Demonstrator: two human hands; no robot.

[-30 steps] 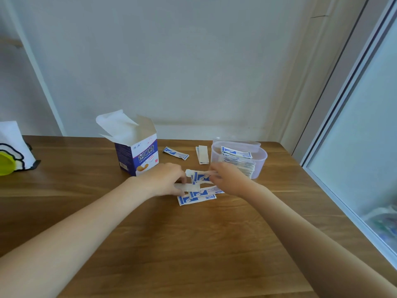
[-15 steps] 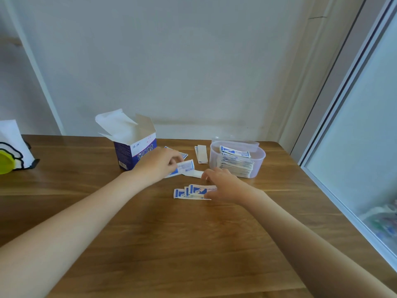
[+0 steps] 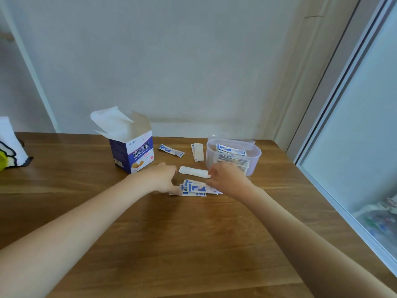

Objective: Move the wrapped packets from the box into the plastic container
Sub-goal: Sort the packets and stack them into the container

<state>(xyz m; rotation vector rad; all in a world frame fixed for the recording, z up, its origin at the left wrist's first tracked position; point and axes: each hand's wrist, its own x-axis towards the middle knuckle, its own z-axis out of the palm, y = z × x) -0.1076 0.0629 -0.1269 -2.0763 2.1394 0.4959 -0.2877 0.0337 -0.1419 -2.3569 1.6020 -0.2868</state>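
The opened blue-and-white box [image 3: 131,151] stands at the back left of the wooden table [image 3: 193,244]. The clear plastic container [image 3: 254,157] at the back right holds a stack of wrapped packets [image 3: 231,150]. A small pile of blue-and-white packets [image 3: 194,188] lies between my hands. My left hand [image 3: 163,179] pinches the pile's left end. My right hand [image 3: 227,179], fingers curled, pinches the right end of a white packet [image 3: 192,171] lying just behind the pile. It covers the pile's right end.
One loose packet [image 3: 170,150] lies right of the box, and a pair of packets [image 3: 198,152] lies beside the container. A white, black and yellow object [image 3: 9,147] sits at the table's left edge. A glass door frame [image 3: 343,147] runs along the right.
My left hand has carried a packet from near the box down onto the pile. My right hand has lifted off the pile and reached back to the white packet.
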